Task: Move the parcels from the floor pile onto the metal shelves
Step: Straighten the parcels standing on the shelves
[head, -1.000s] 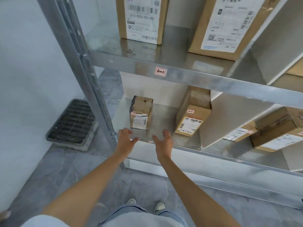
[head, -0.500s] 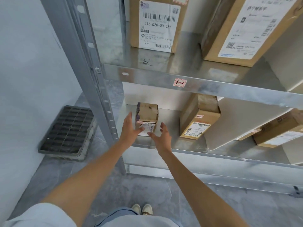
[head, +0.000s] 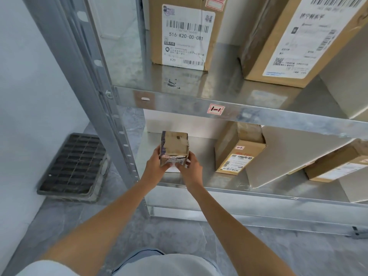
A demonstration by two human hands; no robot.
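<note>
Small parcel on lower shelf, near left post. Gripped from both sides: left hand on left face, right hand on right front corner. Labelled box well apart to right.

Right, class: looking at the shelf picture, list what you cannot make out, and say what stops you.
- Small box: lower label, head view, covered by the left hand and right hand.
- Whether it rests on the lower shelf: hidden by hands.
- Tall box: top cut by frame edge.
- Leaning box: label print too small.
</note>
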